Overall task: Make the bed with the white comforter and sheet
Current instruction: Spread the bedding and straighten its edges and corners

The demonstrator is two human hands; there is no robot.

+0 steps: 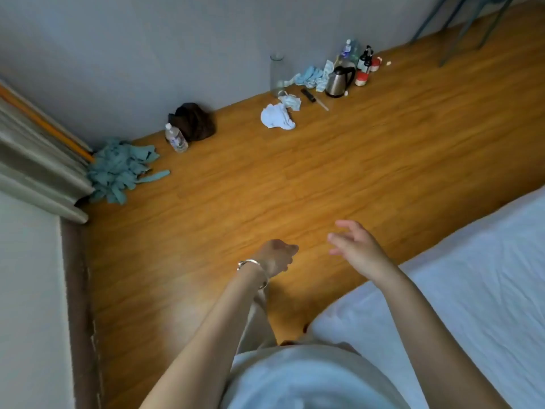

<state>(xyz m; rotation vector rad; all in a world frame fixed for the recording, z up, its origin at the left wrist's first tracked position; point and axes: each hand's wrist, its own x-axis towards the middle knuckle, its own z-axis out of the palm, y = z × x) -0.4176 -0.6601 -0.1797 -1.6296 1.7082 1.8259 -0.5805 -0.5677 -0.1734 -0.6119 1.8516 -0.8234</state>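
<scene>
Glossy wood-look floor; beside it, matt white cloth sheet (faintly creased); shiny metal kettle by the wall.

Head camera looks steeply down at the wooden floor, bed edge right.
</scene>
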